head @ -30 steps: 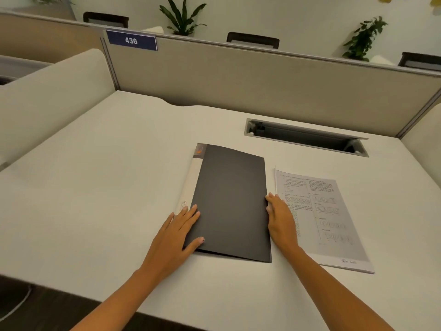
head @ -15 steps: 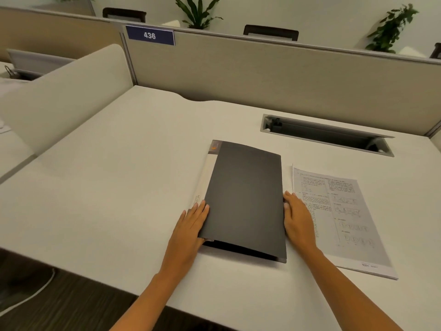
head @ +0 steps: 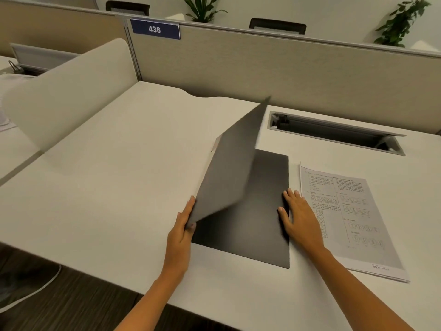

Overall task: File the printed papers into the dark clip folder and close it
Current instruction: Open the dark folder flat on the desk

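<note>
I see the left hand (head: 182,226) gripping the near left corner of the dark folder's front cover (head: 230,168), thumb on the inner face and fingers (head: 188,210) pressed together along the outer side. The cover stands tilted up from that hand, rising away toward the partition (head: 286,68), its far edge blurred. A pale strip shows at the spine just beyond the raised cover, too soft for me to read.

The folder's back panel (head: 257,225) lies flat on the desk (head: 107,187), between my two hands. The right hand (head: 299,219) rests palm down, fingers loosely spread, across the panel's right edge; its thumb lies on the dark surface and the outer fingers reach over onto the printed papers (head: 353,223). I cannot see any clip inside the folder from here.

The papers lie flat on the desk just to the right of the right hand, a thin stack with text and small diagrams, touching or nearly touching the folder's edge under that hand; I cannot tell which.

Beyond the right hand, a cable tray (head: 334,132) is set open in the desk. Well beyond the left hand, a blue sign reading 436 (head: 155,29) sits on the partition, with plants (head: 202,8) behind it.
</note>
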Available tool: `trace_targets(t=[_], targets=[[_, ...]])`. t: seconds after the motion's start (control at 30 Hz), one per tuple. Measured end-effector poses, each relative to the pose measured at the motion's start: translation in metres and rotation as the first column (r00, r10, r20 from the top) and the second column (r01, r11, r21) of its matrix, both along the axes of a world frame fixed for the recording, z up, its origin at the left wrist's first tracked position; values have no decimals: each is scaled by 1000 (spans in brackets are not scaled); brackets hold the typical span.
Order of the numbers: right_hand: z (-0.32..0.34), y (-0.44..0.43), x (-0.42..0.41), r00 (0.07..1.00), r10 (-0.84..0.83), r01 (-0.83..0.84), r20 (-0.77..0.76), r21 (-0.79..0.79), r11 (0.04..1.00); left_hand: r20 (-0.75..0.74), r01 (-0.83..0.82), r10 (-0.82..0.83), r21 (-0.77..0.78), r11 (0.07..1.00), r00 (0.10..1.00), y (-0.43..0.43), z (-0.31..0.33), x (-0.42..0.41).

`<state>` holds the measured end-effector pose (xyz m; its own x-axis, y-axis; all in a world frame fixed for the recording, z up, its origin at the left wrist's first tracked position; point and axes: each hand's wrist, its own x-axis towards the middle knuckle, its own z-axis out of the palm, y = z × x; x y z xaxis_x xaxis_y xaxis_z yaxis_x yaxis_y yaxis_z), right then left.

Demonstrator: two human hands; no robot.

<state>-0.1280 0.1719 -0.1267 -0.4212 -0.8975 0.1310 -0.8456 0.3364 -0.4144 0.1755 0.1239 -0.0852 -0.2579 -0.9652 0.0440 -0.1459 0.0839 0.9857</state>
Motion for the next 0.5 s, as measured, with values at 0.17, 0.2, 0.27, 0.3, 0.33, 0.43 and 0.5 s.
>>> trace_targets(t=[0.17,0.2,0.27,0.3,0.33,0.43,0.5], targets=[[0,-3,0,1000,-6,7,-22,32,999,-21,-291,324,386,875,946,-4,7,2],[0,-3,0,1000,-7,8,-28,37,999,-23,-313,358,432,846,934,-7,7,5],[-1,-4,-1,999,-7,9,-33,46,999,-24,-339,398,481,809,917,-13,8,10],[-1,-4,-1,999,-8,10,-34,51,999,-4,-354,407,486,799,913,-16,8,11],[-1,-4,0,999,-11,12,-33,56,998,23,-368,408,479,797,913,-19,7,13],[0,-4,0,999,-18,20,-27,54,998,54,-384,407,461,800,912,-26,2,22],[1,-4,0,999,-17,18,-29,55,998,58,-374,396,480,794,916,-30,2,28]])
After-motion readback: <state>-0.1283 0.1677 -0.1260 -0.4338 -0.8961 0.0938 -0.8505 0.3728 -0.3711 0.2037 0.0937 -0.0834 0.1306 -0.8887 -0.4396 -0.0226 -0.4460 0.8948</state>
